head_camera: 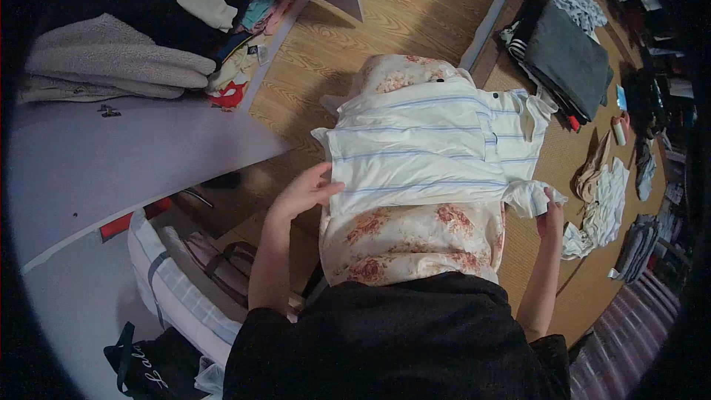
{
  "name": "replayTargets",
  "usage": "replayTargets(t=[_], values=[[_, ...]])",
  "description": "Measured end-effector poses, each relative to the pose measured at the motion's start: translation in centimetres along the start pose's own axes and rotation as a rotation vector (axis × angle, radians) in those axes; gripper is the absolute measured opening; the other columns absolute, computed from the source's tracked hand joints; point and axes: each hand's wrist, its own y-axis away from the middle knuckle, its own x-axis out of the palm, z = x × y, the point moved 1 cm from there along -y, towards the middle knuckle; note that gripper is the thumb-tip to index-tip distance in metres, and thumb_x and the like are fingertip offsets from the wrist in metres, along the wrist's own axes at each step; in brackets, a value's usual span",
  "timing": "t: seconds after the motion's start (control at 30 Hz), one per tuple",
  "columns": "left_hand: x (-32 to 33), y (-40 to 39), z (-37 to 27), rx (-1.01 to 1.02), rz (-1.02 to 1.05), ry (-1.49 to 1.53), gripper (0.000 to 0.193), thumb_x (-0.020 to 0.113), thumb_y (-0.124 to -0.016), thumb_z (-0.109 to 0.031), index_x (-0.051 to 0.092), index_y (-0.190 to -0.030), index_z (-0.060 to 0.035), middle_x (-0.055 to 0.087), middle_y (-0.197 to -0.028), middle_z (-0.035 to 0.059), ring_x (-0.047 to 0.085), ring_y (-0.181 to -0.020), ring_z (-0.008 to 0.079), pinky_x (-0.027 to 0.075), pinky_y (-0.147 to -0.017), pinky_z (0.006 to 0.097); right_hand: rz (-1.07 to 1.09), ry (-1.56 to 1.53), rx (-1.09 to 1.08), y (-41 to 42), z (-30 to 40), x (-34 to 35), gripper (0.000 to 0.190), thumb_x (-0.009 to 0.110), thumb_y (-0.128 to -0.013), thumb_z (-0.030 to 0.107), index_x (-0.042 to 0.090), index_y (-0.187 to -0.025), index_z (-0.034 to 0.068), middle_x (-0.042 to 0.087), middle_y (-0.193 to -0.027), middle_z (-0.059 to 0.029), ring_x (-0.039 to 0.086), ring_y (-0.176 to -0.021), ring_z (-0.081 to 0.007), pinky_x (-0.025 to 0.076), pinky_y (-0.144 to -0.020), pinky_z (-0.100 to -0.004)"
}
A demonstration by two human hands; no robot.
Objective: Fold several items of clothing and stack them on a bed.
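Observation:
A white shirt [411, 144] with thin blue stripes lies spread sideways over a cream cloth [411, 244] printed with reddish flowers, in front of my body. Its collar end points right and its hem left. My left hand [305, 191] is at the lower corner of the hem, thumb on top and the other fingers partly hidden behind the edge. Over on the right, my right hand [550, 218] grips the crumpled sleeve [527, 197] nearest me. Two small black dots show along the shirt's far edge.
Folded clothes, including a grey fleece [111, 58], are piled on a pale tabletop [166, 139] at left. A dark grey folded cloth [566, 61] tops a stack on the tan mat [522, 250]. White garments [602, 205] lie right. A fabric-sided basket [166, 266] stands lower left.

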Motion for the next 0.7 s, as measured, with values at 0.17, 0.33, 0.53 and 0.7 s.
replayTargets(t=[0.17, 0.33, 0.53, 0.7], values=[[0.0, -0.5, 2.9, 0.167, 0.229, 0.001, 0.056, 0.072, -0.081, -0.003, 0.047, -0.132, -0.0019, 0.065, -0.110, 0.0049, 0.060, -0.096, 0.0121, 0.051, -0.081, 0.0304, 0.015, -0.031, -0.034, 0.1, 0.0, -0.2, 0.029, 0.061, -0.092, 0.016, 0.055, -0.113, -0.003, 0.065, -0.107, -0.0128, 0.067, -0.094, -0.0242, 0.057, -0.079, -0.0374], [-0.8, 0.9, 0.7, 0.091, 0.231, -0.348, 0.037, 0.071, -0.082, -0.005, 0.059, -0.117, 0.0002, 0.067, -0.101, 0.0048, 0.061, -0.088, 0.0110, 0.051, -0.080, 0.0301, 0.053, -0.020, -0.048, -0.5, -0.7, -1.1, 0.035, 0.064, -0.090, 0.019, 0.052, -0.114, -0.003, 0.064, -0.106, -0.0126, 0.068, -0.091, -0.0230, 0.058, -0.071, -0.0353], [-3.1, -1.1, -7.3, 0.303, 0.016, -0.298, 0.020, 0.066, -0.089, -0.013, 0.064, -0.104, 0.0004, 0.067, -0.084, 0.0020, 0.060, -0.076, 0.0082, 0.050, -0.070, 0.0263, 0.040, -0.007, -0.044, -2.1, -0.8, -2.5, 0.035, 0.063, -0.090, 0.018, 0.052, -0.114, -0.005, 0.064, -0.103, -0.0122, 0.067, -0.091, -0.0222, 0.058, -0.073, -0.0348], [-2.9, -4.7, -18.5, 0.416, -0.240, -0.472, 0.018, 0.063, -0.090, -0.011, 0.064, -0.104, 0.0009, 0.065, -0.077, -0.0005, 0.064, -0.075, 0.0079, 0.050, -0.065, 0.0214, 0.072, -0.052, -0.116, -1.3, 0.7, -1.0, 0.033, 0.062, -0.091, 0.016, 0.051, -0.114, -0.005, 0.065, -0.101, -0.0118, 0.067, -0.090, -0.0223, 0.057, -0.076, -0.0367]])
